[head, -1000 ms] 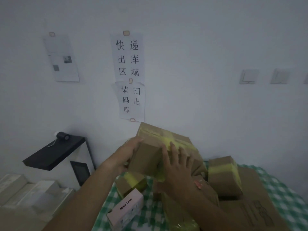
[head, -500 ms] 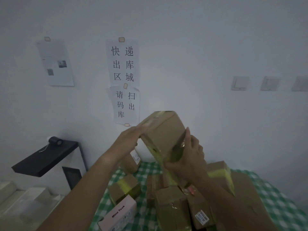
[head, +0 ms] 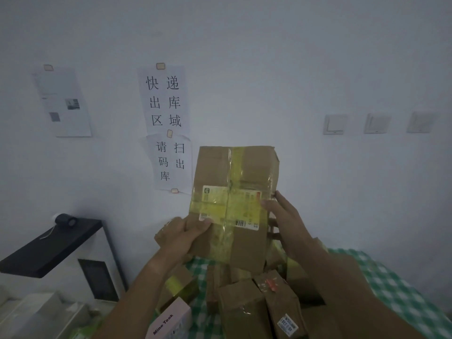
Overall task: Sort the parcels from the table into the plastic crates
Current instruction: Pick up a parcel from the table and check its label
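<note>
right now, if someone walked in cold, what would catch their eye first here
First, the taped cardboard parcel held upright at centre, shipping label facing the camera, gripped by the left hand at its lower left corner and the right hand on its right edge. Behind it, paper signs with large Chinese characters hang on the wall; below, more parcels crowd a green checked tablecloth.

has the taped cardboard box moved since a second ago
Yes. The taped box has come up off the pile on the table, and now stands upright beside the lower wall sign, label facing the camera.
</note>
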